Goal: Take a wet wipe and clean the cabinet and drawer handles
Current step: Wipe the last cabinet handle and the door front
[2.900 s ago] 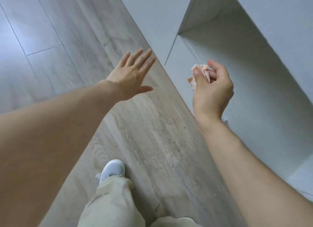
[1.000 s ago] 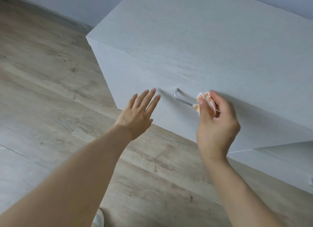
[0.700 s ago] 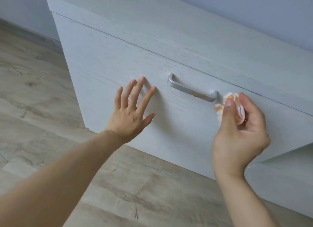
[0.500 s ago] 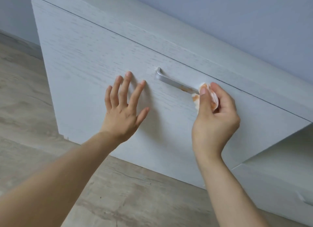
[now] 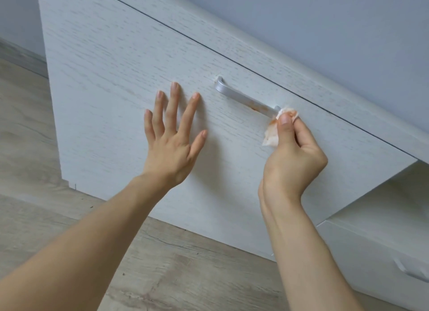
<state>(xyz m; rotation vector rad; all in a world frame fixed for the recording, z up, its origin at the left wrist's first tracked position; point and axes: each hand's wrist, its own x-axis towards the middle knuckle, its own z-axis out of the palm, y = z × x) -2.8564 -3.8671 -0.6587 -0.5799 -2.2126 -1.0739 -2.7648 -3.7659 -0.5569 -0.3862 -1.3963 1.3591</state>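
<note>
A white wood-grain drawer front [image 5: 116, 74] carries a silver bar handle [image 5: 243, 96] with an orange smear near its right end. My right hand [image 5: 292, 157] is pinched shut on a crumpled, orange-stained wet wipe [image 5: 272, 132], which touches the right end of the handle. My left hand [image 5: 173, 136] lies flat on the drawer front to the left of the handle, fingers spread, holding nothing.
A lower white drawer [image 5: 371, 252] with its own silver handle [image 5: 411, 272] sits at the bottom right, under an open recess. Light wood-look floor [image 5: 162, 276] runs below the cabinet. A pale blue wall [image 5: 325, 20] rises behind it.
The view swung from the floor up to the drawer front. My left hand settled flat on the panel, and my right hand slid the wipe along the handle to its right end.
</note>
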